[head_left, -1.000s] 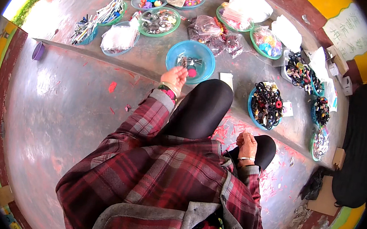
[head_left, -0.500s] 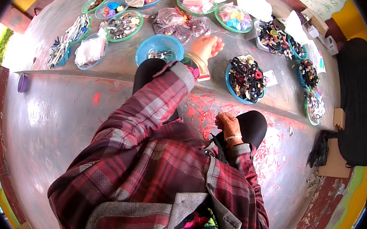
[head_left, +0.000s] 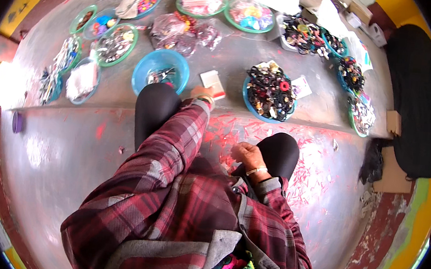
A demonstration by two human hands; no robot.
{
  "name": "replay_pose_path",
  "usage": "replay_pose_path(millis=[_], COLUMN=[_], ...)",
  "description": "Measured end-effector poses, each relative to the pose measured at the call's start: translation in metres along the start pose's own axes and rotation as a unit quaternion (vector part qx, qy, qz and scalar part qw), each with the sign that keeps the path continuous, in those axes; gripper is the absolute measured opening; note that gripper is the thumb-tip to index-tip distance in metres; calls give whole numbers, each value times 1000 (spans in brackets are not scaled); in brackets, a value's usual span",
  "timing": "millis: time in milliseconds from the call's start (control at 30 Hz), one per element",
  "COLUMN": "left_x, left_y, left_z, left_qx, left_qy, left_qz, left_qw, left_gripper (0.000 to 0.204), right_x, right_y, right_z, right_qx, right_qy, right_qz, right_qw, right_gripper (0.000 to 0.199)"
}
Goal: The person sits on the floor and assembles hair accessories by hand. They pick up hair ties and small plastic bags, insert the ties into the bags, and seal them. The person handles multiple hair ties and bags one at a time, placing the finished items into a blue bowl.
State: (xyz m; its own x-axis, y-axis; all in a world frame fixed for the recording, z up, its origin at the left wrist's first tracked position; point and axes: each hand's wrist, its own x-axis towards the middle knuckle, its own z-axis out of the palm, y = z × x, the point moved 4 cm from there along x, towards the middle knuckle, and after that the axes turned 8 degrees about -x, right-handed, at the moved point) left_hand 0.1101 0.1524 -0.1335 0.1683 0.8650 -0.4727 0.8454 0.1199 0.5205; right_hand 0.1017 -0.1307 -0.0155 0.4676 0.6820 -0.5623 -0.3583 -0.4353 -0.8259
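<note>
My left hand (head_left: 202,93) reaches to the raised ledge, at the lower edge of a small flat white packet with a red end (head_left: 212,82). It is blurred and its fingers are partly hidden, so whether it grips the packet does not show. Left of it stands a blue basin (head_left: 139,70) with small metal-looking tools or pieces inside. My right hand (head_left: 247,154) rests by my right knee with its fingers curled together; anything inside them is hidden. Beyond it, a blue basin heaped with black cord-like bands and small charms (head_left: 271,90) sits on the ledge.
Several basins of small goods line the ledge, among them a green-rimmed one (head_left: 132,48) and a white tub of dark bands (head_left: 286,43). Clear plastic bags (head_left: 168,29) lie behind the blue basin. Red scraps (head_left: 304,179) litter the floor. A long black case (head_left: 416,102) stands at right.
My left hand has come down and back from above the ledge to the white and red packet. My right hand stays curled by my knee. The whole view has shifted slightly.
</note>
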Motion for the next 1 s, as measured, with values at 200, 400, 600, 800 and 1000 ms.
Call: replay_pose_path(millis=[200, 400, 600, 800, 1000], left_x=[-26, -3, 4, 8, -132], left_y=[22, 22, 17, 20, 68], left_z=[-9, 21, 31, 29, -45], left_qx=[0, -23, -219, -297, -618], left_qy=[125, 64, 15, -50, -351], left_qz=[-47, -32, -37, 56, 63], left_qw=[991, 997, 975, 952, 700], left_gripper=[43, 37, 31, 22, 15], right_x=[-5, -4, -8, -6, 9], right_y=[-12, -16, -26, -16, -1], right_z=[2, 0, 3, 4, -12], right_qx=[3, -5, -22, -19, 127], right_qy=[-3, -17, -11, 8, 146], right_qz=[47, 63, 42, 38, -36], right_qw=[999, 998, 999, 999, 980], right_gripper=[24, 23, 20, 22, 23])
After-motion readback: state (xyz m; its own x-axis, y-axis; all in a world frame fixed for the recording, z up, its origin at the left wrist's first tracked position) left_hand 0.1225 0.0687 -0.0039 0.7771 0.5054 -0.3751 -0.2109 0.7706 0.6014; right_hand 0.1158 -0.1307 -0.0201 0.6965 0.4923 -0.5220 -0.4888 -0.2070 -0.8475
